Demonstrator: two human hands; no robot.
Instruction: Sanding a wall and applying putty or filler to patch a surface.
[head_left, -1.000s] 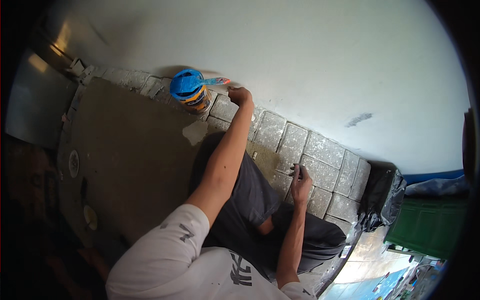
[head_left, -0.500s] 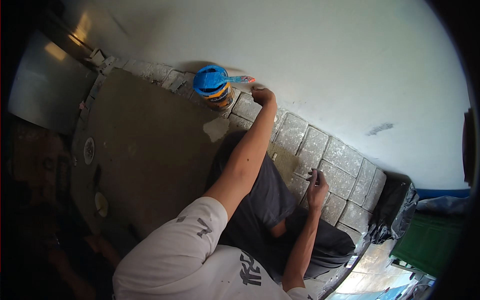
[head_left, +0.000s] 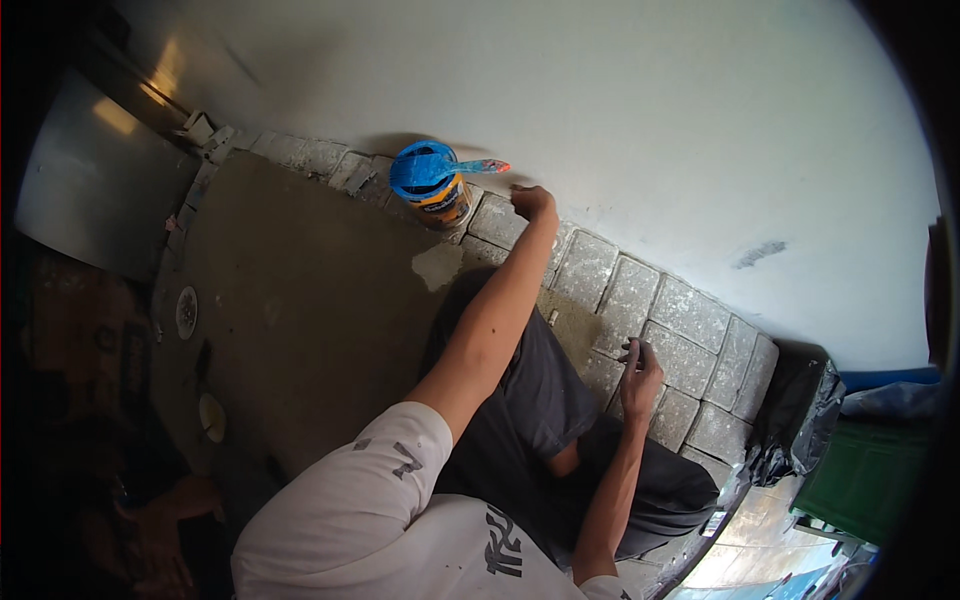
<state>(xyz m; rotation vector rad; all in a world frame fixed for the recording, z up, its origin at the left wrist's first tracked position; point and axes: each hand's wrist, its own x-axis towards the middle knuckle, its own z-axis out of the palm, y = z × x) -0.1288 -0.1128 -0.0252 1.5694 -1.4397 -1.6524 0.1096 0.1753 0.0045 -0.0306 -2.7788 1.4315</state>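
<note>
My left hand is closed at the foot of the white wall, just beyond a paintbrush handle. Its fingers are curled inward, and whatever they may hold is hidden. The paintbrush, its bristles coated blue, lies across the top of a paint can with an orange and dark label and a blue-smeared rim. Over the paving blocks beside my bent leg, my right hand hangs loosely curled, its fingers partly apart and dark at the tips. I make out nothing held in it.
Grey paving blocks line the wall's base. Smooth concrete spreads to the left, with two round light discs. Black plastic and a green bin stand at right. Another person's hand shows dimly at lower left.
The whole view has shifted slightly. My left hand stays closed by the wall, and my right hand has barely moved. At lower left, the other person's hand and arm have moved.
</note>
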